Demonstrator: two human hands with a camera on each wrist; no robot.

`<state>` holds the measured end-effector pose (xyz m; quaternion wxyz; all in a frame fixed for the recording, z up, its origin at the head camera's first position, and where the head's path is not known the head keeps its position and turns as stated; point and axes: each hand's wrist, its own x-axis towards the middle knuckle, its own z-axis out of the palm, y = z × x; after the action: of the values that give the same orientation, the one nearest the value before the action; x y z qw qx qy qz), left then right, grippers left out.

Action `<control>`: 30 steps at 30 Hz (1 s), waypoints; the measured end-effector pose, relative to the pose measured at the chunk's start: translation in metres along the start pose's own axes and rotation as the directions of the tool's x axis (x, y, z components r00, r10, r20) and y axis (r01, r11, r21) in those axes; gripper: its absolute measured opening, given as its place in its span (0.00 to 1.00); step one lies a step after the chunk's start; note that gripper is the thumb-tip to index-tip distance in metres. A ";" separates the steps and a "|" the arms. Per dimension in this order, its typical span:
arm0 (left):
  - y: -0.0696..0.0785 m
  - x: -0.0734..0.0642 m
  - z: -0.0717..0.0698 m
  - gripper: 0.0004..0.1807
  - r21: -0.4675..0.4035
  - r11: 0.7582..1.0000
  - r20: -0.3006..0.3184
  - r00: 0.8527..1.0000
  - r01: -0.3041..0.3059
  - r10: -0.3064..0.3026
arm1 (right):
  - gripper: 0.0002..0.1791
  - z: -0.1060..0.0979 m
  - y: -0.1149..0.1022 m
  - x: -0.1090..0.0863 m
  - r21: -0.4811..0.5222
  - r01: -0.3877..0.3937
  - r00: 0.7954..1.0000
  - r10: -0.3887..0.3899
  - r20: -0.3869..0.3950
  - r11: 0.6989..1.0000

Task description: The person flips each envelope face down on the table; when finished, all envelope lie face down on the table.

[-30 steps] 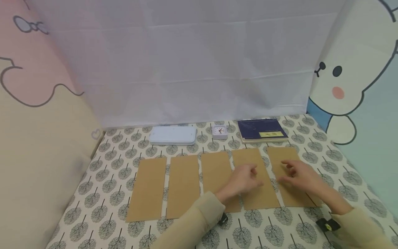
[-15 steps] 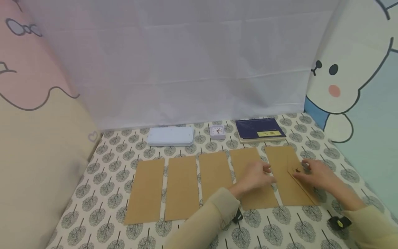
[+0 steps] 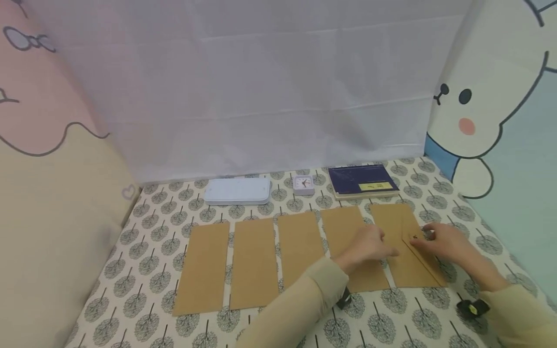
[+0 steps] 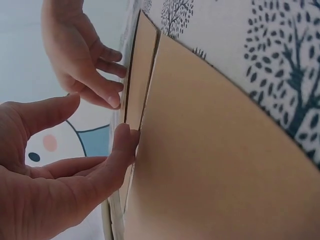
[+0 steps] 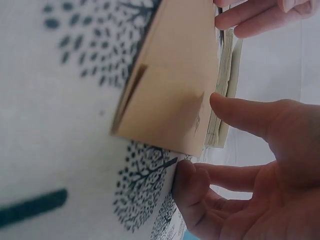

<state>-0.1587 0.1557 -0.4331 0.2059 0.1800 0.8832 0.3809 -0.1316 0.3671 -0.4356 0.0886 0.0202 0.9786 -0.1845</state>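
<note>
Several flat rectangular pieces of brown kraft card lie in a row, with a brown card (image 3: 203, 275) at the left end. The rightmost brown card (image 3: 393, 222) has a narrow brown strip along its right side, with small dark marks. In the right wrist view this strip (image 5: 160, 110) looks folded over, slightly raised at its free edge. My right hand (image 3: 448, 244) straddles the strip, thumb at its inner side, fingers at the outer edge; whether it pinches is unclear. My left hand (image 3: 367, 244), fingers loosely bent and holding nothing, hovers above the fourth brown card (image 3: 344, 217), reaching towards the rightmost one.
Behind the cards stand a white flat case (image 3: 237, 190), a small square clock (image 3: 303, 184) and a dark blue book (image 3: 361, 179) with a yellow label. A tree-patterned cloth (image 3: 143, 290) covers the table. A white curtain (image 3: 270, 96) hangs at the back.
My right hand has moved right, uncovering the strip and its dark marks, and has held nearly still over the last half second. My left hand has moved right towards the rightmost card.
</note>
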 end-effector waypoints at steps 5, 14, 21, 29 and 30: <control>0.002 -0.001 0.001 0.28 -0.004 1.000 0.004 1.000 0.003 -0.003 | 0.43 -0.002 0.000 -0.001 0.025 -0.024 1.000 0.024 0.017 0.999; 0.003 -0.001 0.003 0.30 0.006 1.000 -0.021 1.000 -0.015 0.015 | 0.42 -0.004 0.012 -0.001 0.172 -0.059 0.997 0.048 0.068 0.983; 0.002 -0.003 0.006 0.32 0.019 1.000 -0.051 0.999 -0.017 0.018 | 0.31 -0.004 0.023 -0.006 0.362 -0.002 0.997 -0.027 0.077 0.932; 0.003 0.000 0.005 0.29 -0.006 1.000 -0.069 0.998 -0.001 0.001 | 0.29 -0.010 0.032 -0.011 0.521 0.071 0.991 -0.118 0.057 0.851; 0.003 0.000 0.004 0.28 -0.014 1.000 -0.068 0.998 0.008 -0.009 | 0.30 -0.010 0.033 -0.011 0.547 0.074 0.990 -0.127 0.060 0.834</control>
<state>-0.1561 0.1606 -0.4333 0.1786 0.1620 0.8879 0.3919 -0.1200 0.4017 -0.4359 0.1153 -0.0158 0.8807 -0.4592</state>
